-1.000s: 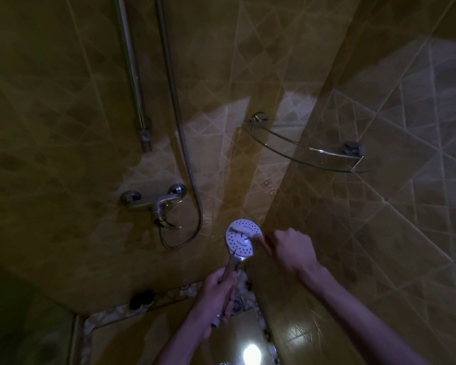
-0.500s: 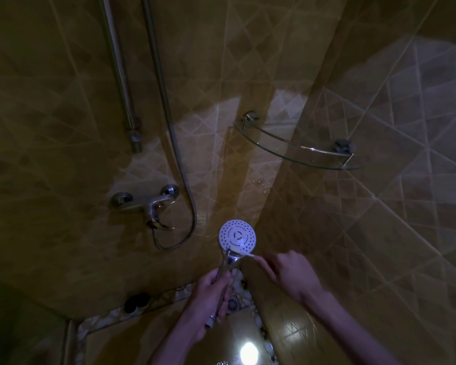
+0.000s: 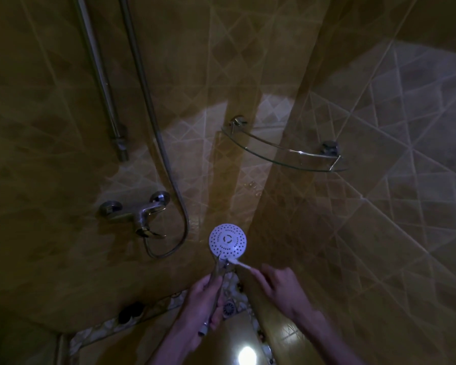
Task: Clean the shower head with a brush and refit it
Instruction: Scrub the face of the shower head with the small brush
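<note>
Low in the dim tiled corner, the shower head (image 3: 227,241) is held upright with its round white perforated face turned toward the camera. Its chrome handle is wrapped by the fingers of the left hand (image 3: 204,301), closed around it just below the face. A thin white brush (image 3: 244,265) is gripped in the closed fingers of the right hand (image 3: 282,288), and its tip is laid against the lower right edge of the face. To the far left, a chrome mixer tap (image 3: 140,214) is fixed to the wall, with a hose (image 3: 169,180) looped beside it. A glass corner shelf (image 3: 284,154) is mounted farther up, to the right.
</note>
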A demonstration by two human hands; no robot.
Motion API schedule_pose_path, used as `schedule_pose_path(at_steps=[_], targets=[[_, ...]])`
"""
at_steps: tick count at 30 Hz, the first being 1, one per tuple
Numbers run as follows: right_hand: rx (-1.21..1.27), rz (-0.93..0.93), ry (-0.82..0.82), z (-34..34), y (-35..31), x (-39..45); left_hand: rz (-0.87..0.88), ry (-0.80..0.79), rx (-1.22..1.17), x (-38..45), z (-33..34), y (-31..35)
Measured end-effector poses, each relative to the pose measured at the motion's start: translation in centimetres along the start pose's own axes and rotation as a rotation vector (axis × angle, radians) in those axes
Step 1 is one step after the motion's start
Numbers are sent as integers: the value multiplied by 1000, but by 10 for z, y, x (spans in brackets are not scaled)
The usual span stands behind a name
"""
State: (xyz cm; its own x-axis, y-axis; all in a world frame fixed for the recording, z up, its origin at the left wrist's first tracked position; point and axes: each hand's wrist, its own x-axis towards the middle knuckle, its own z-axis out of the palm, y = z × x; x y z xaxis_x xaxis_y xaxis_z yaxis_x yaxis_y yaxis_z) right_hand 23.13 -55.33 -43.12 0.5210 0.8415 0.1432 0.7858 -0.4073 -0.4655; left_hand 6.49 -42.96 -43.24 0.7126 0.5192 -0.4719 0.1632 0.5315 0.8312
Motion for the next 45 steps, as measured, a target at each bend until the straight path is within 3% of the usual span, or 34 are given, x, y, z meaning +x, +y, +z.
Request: schedule_pose_path(at_steps=[6, 13, 18, 22, 26, 27, 32, 34, 41, 45], targets=[[420, 283, 85, 5, 18, 31, 11, -23, 33, 0, 5, 10], [78, 178, 91, 6, -5, -8, 6, -24, 28, 0, 4, 12], [371, 305, 103, -1, 9, 22, -4, -18, 25, 0, 9, 13], [270, 314, 99, -8, -4, 17, -33, 0, 26, 2, 9, 14], [-309, 87, 97, -2, -20, -7, -42, -2, 26, -1, 9, 13], [-336, 77, 99, -3, -22, -4, -42, -2, 28, 0, 10, 13], [122, 237, 112, -26, -15, 42, -18, -15, 75, -1, 12, 12], [55, 253, 121, -28, -13, 53, -4, -17, 98, -4, 12, 12], [-474, 57, 47, -17, -46, 26, 20, 26, 127, -8, 5, 13], [-203, 143, 59, -24, -29, 41, 8, 10, 127, -11, 0, 17]])
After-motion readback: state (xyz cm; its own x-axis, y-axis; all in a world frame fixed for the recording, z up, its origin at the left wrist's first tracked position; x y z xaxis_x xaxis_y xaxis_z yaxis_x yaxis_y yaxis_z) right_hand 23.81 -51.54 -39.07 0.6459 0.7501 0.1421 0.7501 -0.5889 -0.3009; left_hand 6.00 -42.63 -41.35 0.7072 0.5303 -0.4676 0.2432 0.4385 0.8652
